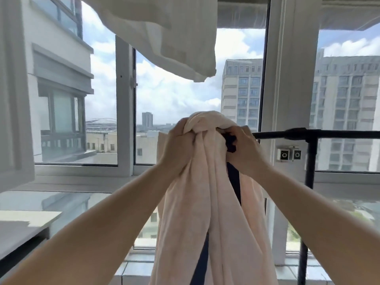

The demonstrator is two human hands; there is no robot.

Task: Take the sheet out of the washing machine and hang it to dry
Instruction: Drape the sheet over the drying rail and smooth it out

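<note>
since the sheet (pixel 207 202) already hangs in a bunched column over the end of the black drying rack (pixel 308 134) by the window, the washing machine step looks done, and spreading it along the bar is left. the left hand (pixel 178 147) grips a gathered fold at the top. the right hand (pixel 242 150) curls round cloth beside the bar.

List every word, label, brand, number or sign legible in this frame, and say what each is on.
None can be read.
sheet: plain pale fabric, no print or tag showing.
hanging cloth overhead: faint woven stripes only, no lettering.
black rack: no marking visible.
small white box on the window frame: two round dark parts, any marking too small to read.
buildings outside: no signage legible.
</note>
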